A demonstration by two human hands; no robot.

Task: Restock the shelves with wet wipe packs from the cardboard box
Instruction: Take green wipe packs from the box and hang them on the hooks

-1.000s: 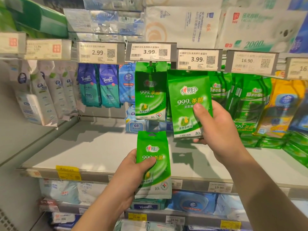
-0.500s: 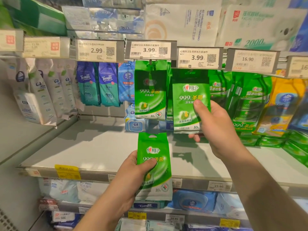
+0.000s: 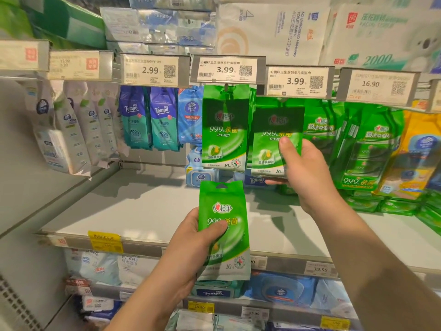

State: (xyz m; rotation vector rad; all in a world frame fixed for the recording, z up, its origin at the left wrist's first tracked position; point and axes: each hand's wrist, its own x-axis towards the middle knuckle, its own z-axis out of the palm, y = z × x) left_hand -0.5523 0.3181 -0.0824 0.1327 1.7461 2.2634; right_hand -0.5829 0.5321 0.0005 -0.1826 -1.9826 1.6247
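Your right hand [image 3: 301, 168] grips a green wet wipe pack [image 3: 276, 139] upright, long axis vertical, its top directly under the right 3.99 price tag [image 3: 297, 81]; whether its hole sits on the hook cannot be seen. Your left hand [image 3: 194, 244] grips a second pack [image 3: 223, 229] upright, lower and nearer you, above the shelf [image 3: 143, 209] edge. No cardboard box is visible.
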